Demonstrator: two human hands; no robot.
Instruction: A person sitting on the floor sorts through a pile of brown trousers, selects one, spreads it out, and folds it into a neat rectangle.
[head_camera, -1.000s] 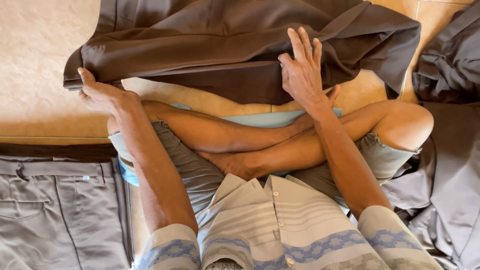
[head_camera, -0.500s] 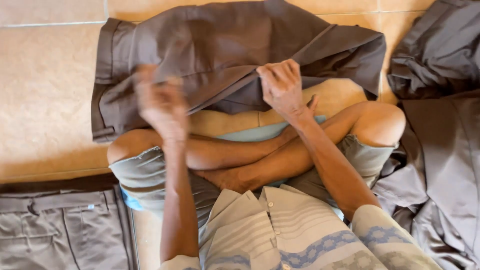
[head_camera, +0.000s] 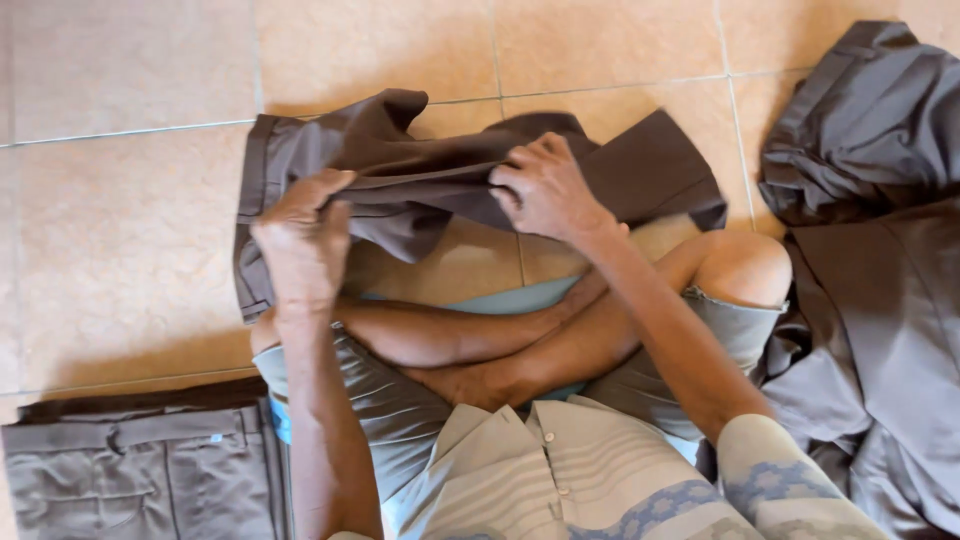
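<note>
While seated cross-legged on the tiled floor (head_camera: 120, 250), both grips closed on brown trousers (head_camera: 420, 180): left hand (head_camera: 305, 240) bunching cloth near the waistband, right hand (head_camera: 545, 190) pinching a fold. Beyond, the trousers' far part spread flat on the tiles.

This looks like a room in a home or a small garment workplace; which one cannot be told. The floor (head_camera: 130, 250) is glazed beige-orange tile with pale grout lines. A person sits cross-legged right on it, with brown trousers (head_camera: 420, 170) spread in front, folded grey trousers (head_camera: 130, 480) at one side and heaped grey garments (head_camera: 870, 250) at the other.
</note>
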